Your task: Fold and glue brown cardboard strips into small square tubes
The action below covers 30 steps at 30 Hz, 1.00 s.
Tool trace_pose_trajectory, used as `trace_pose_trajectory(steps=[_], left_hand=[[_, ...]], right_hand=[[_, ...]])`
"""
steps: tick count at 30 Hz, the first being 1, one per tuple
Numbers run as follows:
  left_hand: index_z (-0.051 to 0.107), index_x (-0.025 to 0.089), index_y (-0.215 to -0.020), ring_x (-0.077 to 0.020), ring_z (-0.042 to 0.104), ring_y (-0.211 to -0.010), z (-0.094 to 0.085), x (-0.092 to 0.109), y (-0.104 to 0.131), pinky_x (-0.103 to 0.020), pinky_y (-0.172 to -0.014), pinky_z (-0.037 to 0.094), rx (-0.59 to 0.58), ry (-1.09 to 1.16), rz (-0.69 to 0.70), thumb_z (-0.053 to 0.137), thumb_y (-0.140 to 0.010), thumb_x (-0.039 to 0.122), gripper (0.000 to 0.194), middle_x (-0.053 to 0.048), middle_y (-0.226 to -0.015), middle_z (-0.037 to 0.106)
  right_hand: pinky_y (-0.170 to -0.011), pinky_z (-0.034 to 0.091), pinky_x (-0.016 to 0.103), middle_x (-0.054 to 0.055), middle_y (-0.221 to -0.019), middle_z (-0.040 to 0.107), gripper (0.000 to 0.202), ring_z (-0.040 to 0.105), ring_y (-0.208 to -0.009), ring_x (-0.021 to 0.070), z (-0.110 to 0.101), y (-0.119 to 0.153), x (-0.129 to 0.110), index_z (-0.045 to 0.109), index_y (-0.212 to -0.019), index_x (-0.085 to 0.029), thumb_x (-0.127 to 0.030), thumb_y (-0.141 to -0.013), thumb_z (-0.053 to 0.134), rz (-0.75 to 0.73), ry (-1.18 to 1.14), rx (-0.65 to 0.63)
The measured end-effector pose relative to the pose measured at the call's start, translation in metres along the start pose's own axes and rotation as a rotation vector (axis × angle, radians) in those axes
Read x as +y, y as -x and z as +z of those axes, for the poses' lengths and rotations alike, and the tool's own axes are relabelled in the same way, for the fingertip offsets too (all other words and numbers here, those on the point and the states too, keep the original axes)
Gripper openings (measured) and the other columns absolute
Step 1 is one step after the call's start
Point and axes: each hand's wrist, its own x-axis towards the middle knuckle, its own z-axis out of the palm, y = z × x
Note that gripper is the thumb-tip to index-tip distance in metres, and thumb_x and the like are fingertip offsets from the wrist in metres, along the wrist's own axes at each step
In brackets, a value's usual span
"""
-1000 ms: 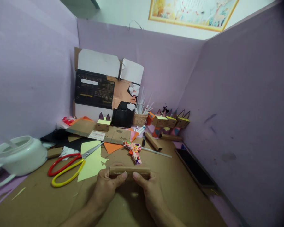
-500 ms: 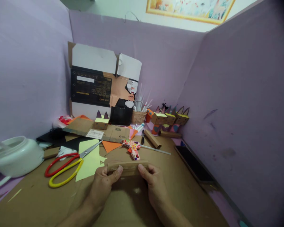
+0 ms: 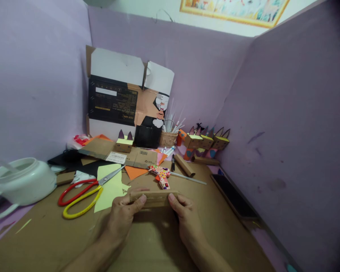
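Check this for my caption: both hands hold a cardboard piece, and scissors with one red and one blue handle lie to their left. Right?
Not quite: in the head view, the scissors have a red handle and a yellow handle, not blue. The rest is right: the left hand and right hand hold the cardboard piece, scissors to their left.

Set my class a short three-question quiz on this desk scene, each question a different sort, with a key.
1. True or false: the left hand and the right hand both hold the brown cardboard piece.

2. Which thing lies under the blades of the scissors?
A) the white pot
B) the pale yellow paper
C) the framed picture

3. What colours are the two handle loops of the scissors?

Key: 1. True. 2. B. 3. Red and yellow.
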Motion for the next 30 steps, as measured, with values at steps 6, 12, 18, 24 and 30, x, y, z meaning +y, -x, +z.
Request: trace_pose_trajectory(steps=[6, 12, 18, 24, 30], left_hand=[[0.074, 0.012, -0.070, -0.0261, 0.060, -0.087, 0.002, 0.010, -0.001, -0.032, -0.071, 0.046, 0.108, -0.038, 0.025, 0.078, -0.049, 0.029, 0.027, -0.010, -0.092, 0.070], [0.065, 0.013, -0.052, -0.0115, 0.052, -0.052, -0.023, 0.025, -0.019, -0.024, -0.053, 0.041, 0.404, 0.012, 0.066, 0.074, -0.043, 0.023, 0.017, 0.000, -0.054, 0.060], [0.049, 0.015, -0.038, -0.0088, 0.044, -0.045, -0.033, 0.030, -0.022, -0.020, -0.044, 0.034, 0.338, 0.010, 0.108, 0.073, -0.050, 0.033, 0.032, 0.002, -0.044, 0.051], [0.055, 0.013, -0.046, -0.0101, 0.048, -0.052, -0.024, 0.024, -0.018, -0.020, -0.047, 0.039, 0.118, 0.080, -0.007, 0.071, -0.062, 0.031, 0.029, -0.003, -0.062, 0.061], [0.055, 0.013, -0.056, -0.0115, 0.050, -0.060, -0.023, 0.028, -0.015, -0.021, -0.047, 0.044, -0.114, 0.372, -0.203, 0.060, -0.072, 0.015, 0.016, -0.004, -0.075, 0.057]], right_hand=[[-0.058, 0.041, 0.024, 0.004, -0.068, 0.063, 0.027, 0.054, -0.069, 0.0181, -0.002, 0.000, 0.000, 0.068, -0.059, -0.015, -0.041, -0.066, 0.069, -0.012, 0.044, 0.016], [-0.052, 0.038, 0.023, -0.002, -0.051, 0.059, 0.025, 0.050, -0.053, 0.0133, -0.016, -0.012, -0.007, 0.067, -0.056, -0.016, -0.040, -0.062, 0.072, -0.067, -0.017, 0.199], [-0.052, 0.039, 0.024, -0.001, -0.053, 0.061, 0.025, 0.051, -0.052, 0.0138, -0.017, -0.013, -0.007, 0.066, -0.057, -0.015, -0.039, -0.059, 0.074, -0.024, -0.094, 0.196], [-0.052, 0.039, 0.025, 0.000, -0.052, 0.062, 0.026, 0.052, -0.048, 0.0138, -0.018, -0.013, -0.008, 0.067, -0.058, -0.015, -0.040, -0.060, 0.074, 0.018, -0.115, 0.189], [-0.055, 0.042, 0.025, 0.002, -0.056, 0.065, 0.027, 0.056, -0.055, 0.0167, -0.023, -0.017, -0.008, 0.071, -0.066, -0.014, -0.040, -0.062, 0.073, 0.043, -0.066, 0.185]])
